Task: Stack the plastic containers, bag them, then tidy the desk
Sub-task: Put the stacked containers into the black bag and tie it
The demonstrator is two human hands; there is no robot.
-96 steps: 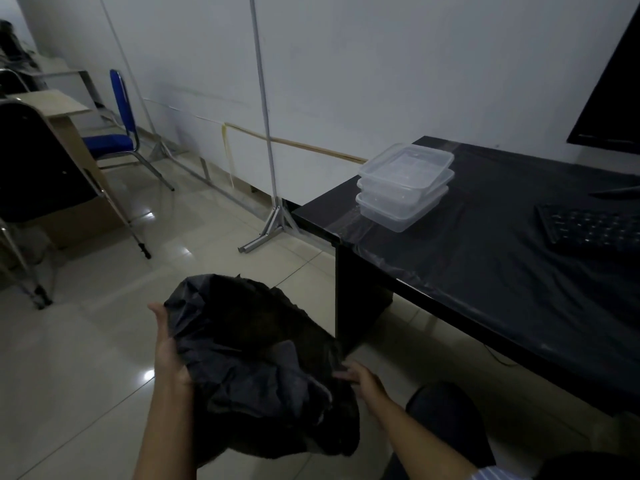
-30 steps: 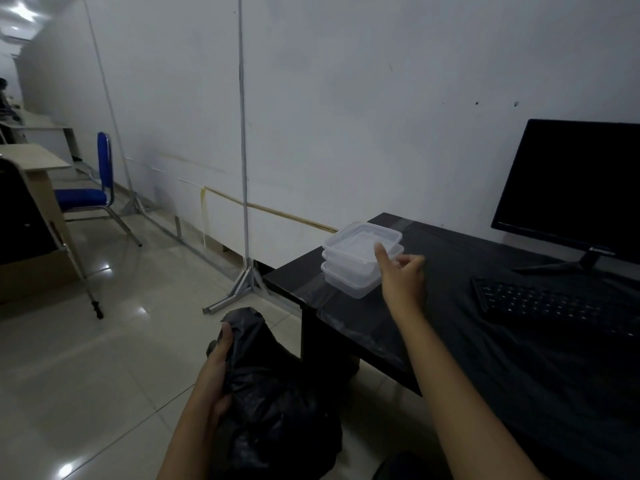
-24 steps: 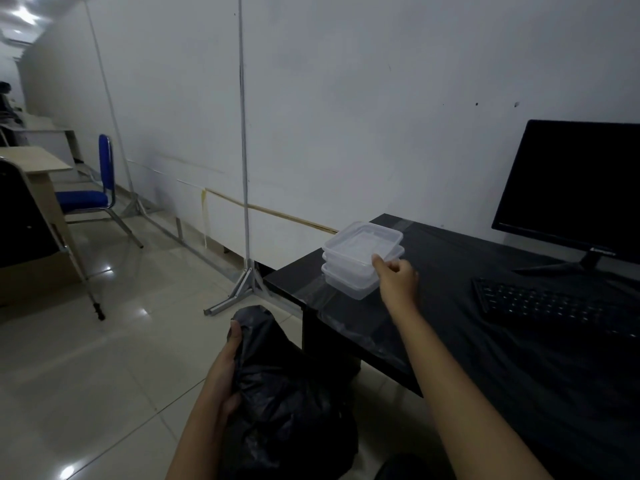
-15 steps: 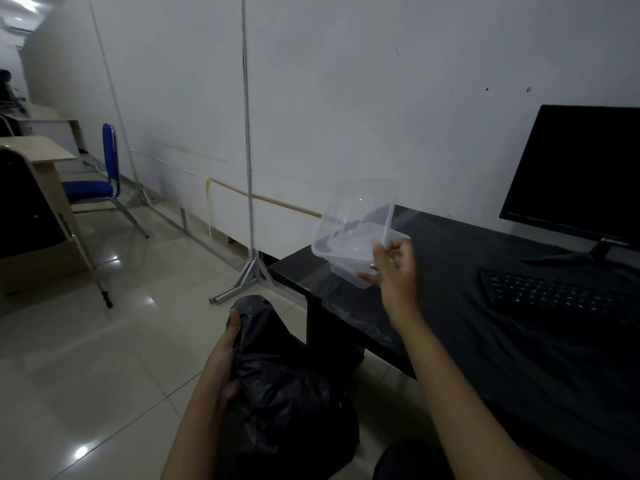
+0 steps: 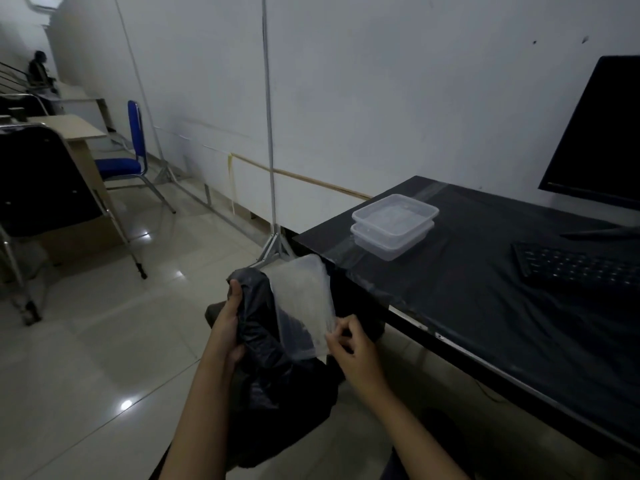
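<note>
While the left hand (image 5: pixel 228 327) grips the rim of the black bag (image 5: pixel 277 372), the right hand (image 5: pixel 349 344) pinches a clear container (image 5: pixel 304 303), tilted on edge at the bag mouth. Two stacked containers (image 5: pixel 394 225) sit at the counter's (image 5: pixel 485 306) left corner.

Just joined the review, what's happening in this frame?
A person is bagging clear plastic containers. The left hand grips the mouth of a black bag, and the right hand lowers one clear container into it. Two more containers sit stacked at the corner of the black desk.
</note>
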